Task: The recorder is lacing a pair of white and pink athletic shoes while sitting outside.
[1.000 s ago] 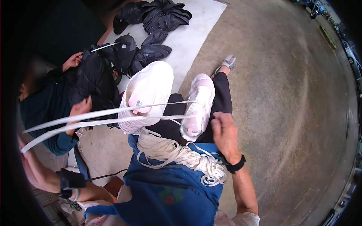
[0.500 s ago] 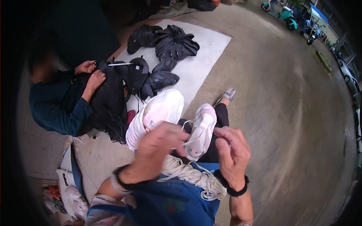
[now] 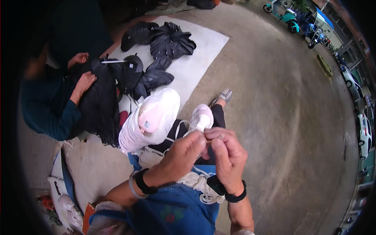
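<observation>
My left hand (image 3: 187,152) and my right hand (image 3: 230,153) meet fingertip to fingertip above my lap, both closed in a pinch. A thin strand, apparently a shoelace, shows between their fingers. Just beyond them, a white and pale pink shoe upper (image 3: 202,116) rests on my dark-trousered legs, its near end hidden by my hands. White lace (image 3: 177,128) loops out from its left side. Below my hands, a bundle of white shoelaces (image 3: 197,182) lies on my blue apron (image 3: 168,201). To the left stands a nested stack of white and pink uppers (image 3: 131,133).
At the left a co-worker (image 3: 49,103) handles black uppers (image 3: 100,88). More black uppers (image 3: 168,43) lie on a white sheet (image 3: 209,51). A white bag (image 3: 66,201) is at lower left. Parked scooters (image 3: 291,21) and cars (image 3: 364,129) line the far right of the concrete floor (image 3: 282,102).
My hands, apart on either side of the upper before, have come together in front of it and now pinch the strand. The whole view has shifted slightly.
</observation>
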A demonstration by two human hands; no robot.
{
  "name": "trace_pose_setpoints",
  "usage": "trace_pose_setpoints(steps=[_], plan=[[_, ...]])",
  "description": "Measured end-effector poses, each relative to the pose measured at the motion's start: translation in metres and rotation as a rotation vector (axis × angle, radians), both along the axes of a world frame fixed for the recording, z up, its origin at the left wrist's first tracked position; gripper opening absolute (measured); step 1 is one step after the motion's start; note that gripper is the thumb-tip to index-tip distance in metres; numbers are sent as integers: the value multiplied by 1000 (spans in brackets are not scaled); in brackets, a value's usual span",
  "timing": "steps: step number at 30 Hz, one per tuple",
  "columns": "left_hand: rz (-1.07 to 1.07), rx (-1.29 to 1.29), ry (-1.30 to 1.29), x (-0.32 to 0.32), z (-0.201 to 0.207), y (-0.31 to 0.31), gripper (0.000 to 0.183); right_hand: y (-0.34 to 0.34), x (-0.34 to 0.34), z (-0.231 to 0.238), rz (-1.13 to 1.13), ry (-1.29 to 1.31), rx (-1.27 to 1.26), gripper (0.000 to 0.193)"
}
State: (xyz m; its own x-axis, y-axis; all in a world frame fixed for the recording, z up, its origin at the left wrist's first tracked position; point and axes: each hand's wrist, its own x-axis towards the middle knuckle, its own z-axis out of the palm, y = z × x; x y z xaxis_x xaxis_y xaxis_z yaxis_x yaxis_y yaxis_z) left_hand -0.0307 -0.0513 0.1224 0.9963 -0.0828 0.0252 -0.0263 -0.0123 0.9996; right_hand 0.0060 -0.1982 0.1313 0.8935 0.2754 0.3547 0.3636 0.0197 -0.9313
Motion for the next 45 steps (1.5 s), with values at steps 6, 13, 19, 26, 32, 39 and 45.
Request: trace_pose_setpoints(steps=[6,13,19,26,32,39,45], plan=[[-102,-82,142,-13,0,9,16,-5,-8,-16,167,197,305,18],[-20,104,3,-24,9,21,17,-17,-7,-1,146,382,725,14],[897,655,-204,-106,39,134,25,-178,-5,22,-320,190,745,19],[773,-71,-519,-189,77,251,42,-295,-38,32,-1228,-114,335,33],[546,145,-79,-38,2,118,18,-182,-10,-65,-912,204,-212,26],[16,606,20,58,-92,45,24,-41,36,-131,-181,98,-539,18],[-244,1017,-132,89,-156,55,15,-5,60,-163,-168,-15,-729,18]])
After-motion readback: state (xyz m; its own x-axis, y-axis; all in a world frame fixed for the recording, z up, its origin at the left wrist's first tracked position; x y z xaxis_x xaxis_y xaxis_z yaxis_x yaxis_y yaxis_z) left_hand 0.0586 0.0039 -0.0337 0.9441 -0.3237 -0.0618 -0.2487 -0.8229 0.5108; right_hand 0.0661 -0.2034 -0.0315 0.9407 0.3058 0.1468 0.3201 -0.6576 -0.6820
